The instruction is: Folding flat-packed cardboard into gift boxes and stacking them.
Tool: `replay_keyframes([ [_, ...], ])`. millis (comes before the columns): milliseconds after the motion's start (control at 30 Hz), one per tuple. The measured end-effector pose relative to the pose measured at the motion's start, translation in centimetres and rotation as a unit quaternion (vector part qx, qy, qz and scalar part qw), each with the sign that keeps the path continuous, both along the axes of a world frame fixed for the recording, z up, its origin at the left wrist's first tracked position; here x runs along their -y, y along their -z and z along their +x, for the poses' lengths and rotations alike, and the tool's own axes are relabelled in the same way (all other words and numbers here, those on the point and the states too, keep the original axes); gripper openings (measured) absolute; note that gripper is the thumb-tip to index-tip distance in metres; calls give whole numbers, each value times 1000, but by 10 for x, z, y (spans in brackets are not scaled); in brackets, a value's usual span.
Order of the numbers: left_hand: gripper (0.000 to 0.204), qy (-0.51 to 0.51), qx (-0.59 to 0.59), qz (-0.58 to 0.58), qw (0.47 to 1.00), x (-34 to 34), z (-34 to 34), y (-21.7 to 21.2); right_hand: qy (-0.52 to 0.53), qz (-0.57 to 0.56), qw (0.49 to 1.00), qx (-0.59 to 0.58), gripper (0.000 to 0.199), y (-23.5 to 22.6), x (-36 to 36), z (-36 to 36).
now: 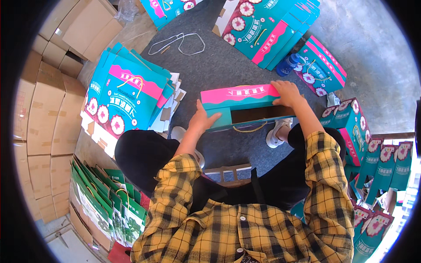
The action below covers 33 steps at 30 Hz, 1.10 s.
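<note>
The left hand (202, 119) presses its flat palm and spread fingers against the left end of a half-folded teal cardboard gift box with a pink top panel (239, 103), a bracing grip more than a clasp. The right hand (286, 93) lies curled over the box's far right top corner, fingers bent down onto the pink panel, so the two hands pin the box from opposite ends and keep its walls square. The box sits on the grey floor mat (219, 65) just beyond the person's knees, its open brown inside facing near. To the left lies a fanned stack of flat teal-and-pink box blanks (125, 94); far right, finished boxes (272, 26) and a blue bottle (288, 64).
</note>
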<state>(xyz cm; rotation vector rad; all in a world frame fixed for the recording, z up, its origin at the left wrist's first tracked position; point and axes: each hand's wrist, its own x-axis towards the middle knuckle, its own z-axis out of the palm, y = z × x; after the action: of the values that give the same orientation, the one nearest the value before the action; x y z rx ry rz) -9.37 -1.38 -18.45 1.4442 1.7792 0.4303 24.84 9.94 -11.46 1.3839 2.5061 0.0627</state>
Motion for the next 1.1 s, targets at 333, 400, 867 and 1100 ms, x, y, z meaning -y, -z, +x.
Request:
replay_keyframes([
  [333,115,2,27,32,999,-7,0,17,360,-306,823,-314,54,-5,6,67],
  [400,115,12,-2,48,999,-11,10,17,274,-346,859,-259,54,-1,8,68],
  [867,87,-57,107,-127,984,-1,14,-15,417,-492,723,-247,68,12,25,73],
  [1100,58,-8,80,-4,997,-14,-10,14,268,-355,870,-211,60,7,16,67],
])
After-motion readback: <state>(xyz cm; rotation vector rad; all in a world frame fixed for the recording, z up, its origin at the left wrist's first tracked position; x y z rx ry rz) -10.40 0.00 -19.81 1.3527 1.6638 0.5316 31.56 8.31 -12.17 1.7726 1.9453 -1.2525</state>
